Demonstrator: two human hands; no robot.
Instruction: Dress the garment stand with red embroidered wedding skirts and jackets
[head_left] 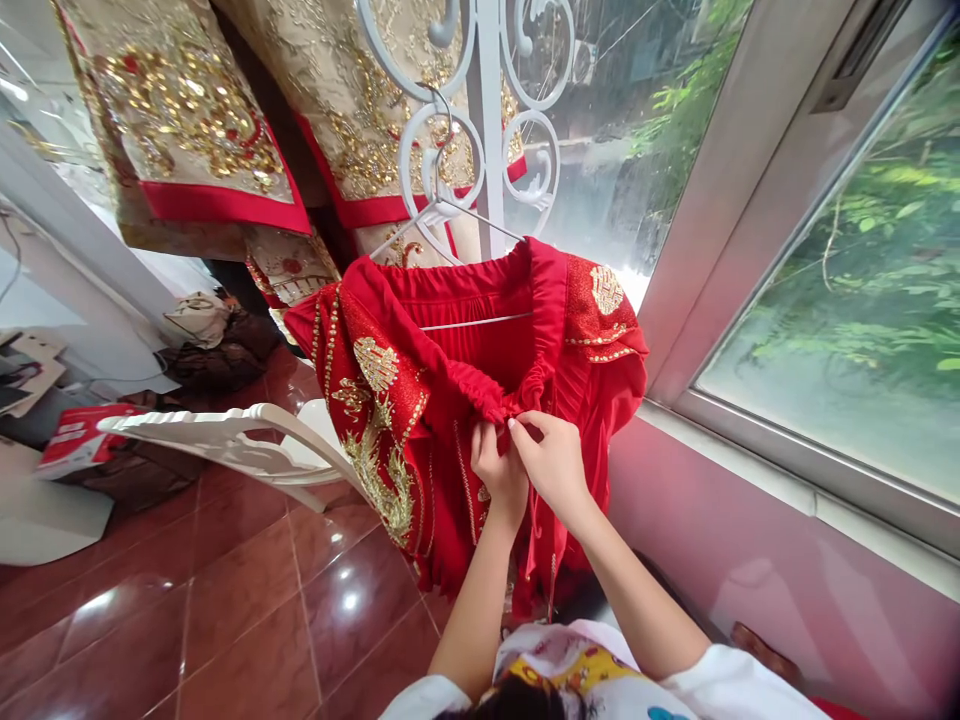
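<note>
Pinching are both hands at the front of one red embroidered garment (446,430), which hangs in the middle of the view on a hanger (480,322). The left hand (501,475) and the right hand (555,460) are close together, and their fingertips are pressed on the gathered band at the upper edge. The hanger is hooked on a white scrollwork rack (487,110). Behind, at the left, hang two large cream panels, and below stands a white chair (180,430) on the shiny, reddish-brown tile floor (240,580). Further left, a red and white box (82,440) lies near dark bags. On the right side there is a pale pink wall (720,520) under a window frame (750,170), and green leaves are seen through the glass.

Of hands I count two; of garment, hanger and chair, one each; of rounded gold emblems on the red cloth, two are visible.

The band is puckered into small folds, the red cloth looks soft, and gold bead-like lines border its layered pieces. The cream panels carry thick gold sequins above smooth red borders. The rack curls in round spirals, and the frame looks like metal.
</note>
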